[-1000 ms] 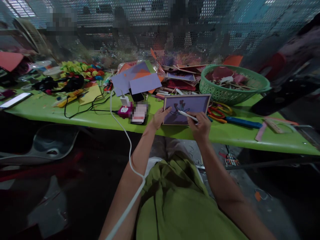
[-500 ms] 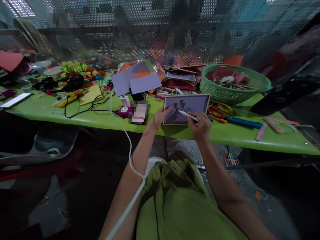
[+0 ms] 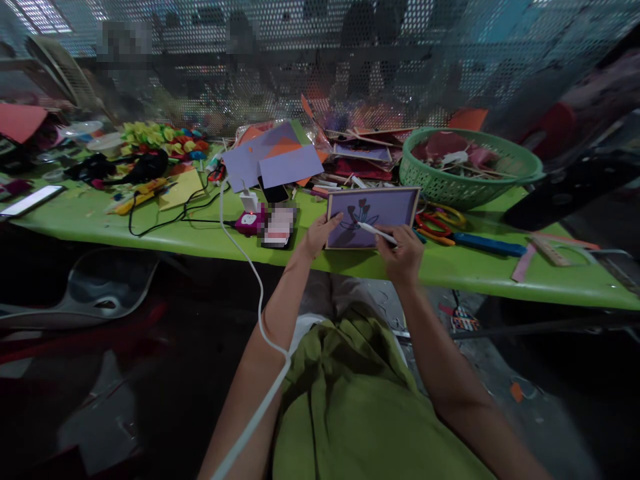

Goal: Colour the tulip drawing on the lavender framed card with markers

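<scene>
On smooth purple board, slim pen [image 3: 377, 232] tapers.

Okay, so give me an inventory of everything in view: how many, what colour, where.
Framed picture: one, purple, between the hands
Pen-like tool: one, white, right hand
Table: one, green, in front
Basket: one, green, back right, filled
Blue handle: one, right of picture
Phones: three, far left and left of picture
Power block: one, magenta, beside a phone
Cable: one, white, crossing left arm
Papers: several, mostly purple, back centre
Craft pieces: many, yellow and red, back left
Fan: one, pale, far left
Mesh: grey, behind table
Clutter: too mixed to count
Left hand: one, on picture's left edge
Right hand: one, gripping pen-like tool
</scene>
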`<action>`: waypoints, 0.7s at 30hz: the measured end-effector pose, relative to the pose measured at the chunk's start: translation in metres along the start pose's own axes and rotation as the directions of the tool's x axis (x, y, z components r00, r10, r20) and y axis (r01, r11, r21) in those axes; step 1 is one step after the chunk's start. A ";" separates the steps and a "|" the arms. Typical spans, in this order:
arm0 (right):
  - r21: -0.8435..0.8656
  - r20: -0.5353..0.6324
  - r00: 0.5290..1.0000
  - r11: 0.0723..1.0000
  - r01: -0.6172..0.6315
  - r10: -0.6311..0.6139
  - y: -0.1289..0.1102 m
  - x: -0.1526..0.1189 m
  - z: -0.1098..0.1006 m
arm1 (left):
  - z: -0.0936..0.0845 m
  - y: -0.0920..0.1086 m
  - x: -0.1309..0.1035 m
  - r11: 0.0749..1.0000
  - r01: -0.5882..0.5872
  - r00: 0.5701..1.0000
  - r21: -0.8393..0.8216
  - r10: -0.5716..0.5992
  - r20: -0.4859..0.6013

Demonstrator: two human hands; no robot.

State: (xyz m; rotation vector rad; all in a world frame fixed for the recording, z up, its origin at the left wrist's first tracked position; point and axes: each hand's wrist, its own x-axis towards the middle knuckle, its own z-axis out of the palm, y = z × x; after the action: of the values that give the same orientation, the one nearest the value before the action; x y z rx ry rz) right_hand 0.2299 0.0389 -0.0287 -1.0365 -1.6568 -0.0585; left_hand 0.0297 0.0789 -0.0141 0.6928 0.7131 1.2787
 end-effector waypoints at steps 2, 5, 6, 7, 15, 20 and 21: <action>0.000 -0.001 1.000 1.000 0.000 0.000 0.000 0.000 0.000 | 0.000 0.001 0.000 0.999 -0.009 1.000 0.049 0.009 -0.004; -0.020 0.004 1.000 1.000 -0.021 0.021 0.000 -0.001 0.000 | 0.002 0.002 -0.001 0.996 -0.035 0.999 0.076 0.035 0.000; -0.022 0.003 1.000 0.999 -0.026 0.026 0.000 -0.001 0.000 | 0.002 0.002 -0.001 0.996 -0.042 0.999 0.075 0.042 0.001; -0.020 0.002 1.000 0.999 -0.027 0.027 0.000 -0.001 0.000 | 0.003 0.002 -0.001 0.996 -0.044 0.999 0.076 0.044 0.001; -0.009 -0.008 1.000 1.000 -0.010 0.009 0.002 -0.002 0.000 | 0.002 0.003 -0.002 0.994 -0.018 1.000 0.109 0.020 -0.018; -0.015 0.006 0.999 0.999 -0.031 0.031 0.003 -0.001 0.003 | 0.005 0.003 -0.005 0.997 -0.011 1.000 0.082 0.012 -0.016; -0.012 0.004 1.000 1.000 -0.024 0.024 0.003 -0.001 0.003 | 0.005 0.004 -0.005 0.997 -0.011 1.000 0.074 0.011 -0.011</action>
State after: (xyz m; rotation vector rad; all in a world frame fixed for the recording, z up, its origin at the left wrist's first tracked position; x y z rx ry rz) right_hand 0.2292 0.0417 -0.0321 -1.0666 -1.6490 -0.0507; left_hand 0.0311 0.0740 -0.0077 0.7510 0.7695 1.2722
